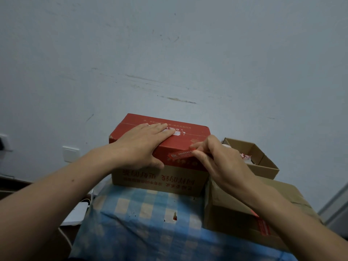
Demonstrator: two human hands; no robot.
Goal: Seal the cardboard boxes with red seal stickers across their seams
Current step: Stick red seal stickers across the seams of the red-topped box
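A cardboard box with a red top (194, 134) and red print on its brown front stands on the checked cloth, against the wall. My left hand (143, 144) lies flat on its top with straight fingers, the thumb down over the front edge. My right hand (216, 157) pinches one end of a red seal sticker (180, 154), which lies across the box's front upper edge. White tape remnants show on the top by my left fingertips.
A brown closed box (231, 210) with a red sticker (263, 225) on its near corner sits at the right. Behind it an open small carton (263, 161) holds red-and-white pieces. The blue checked tablecloth (143, 213) has a hole. White devices and cables lie lower left.
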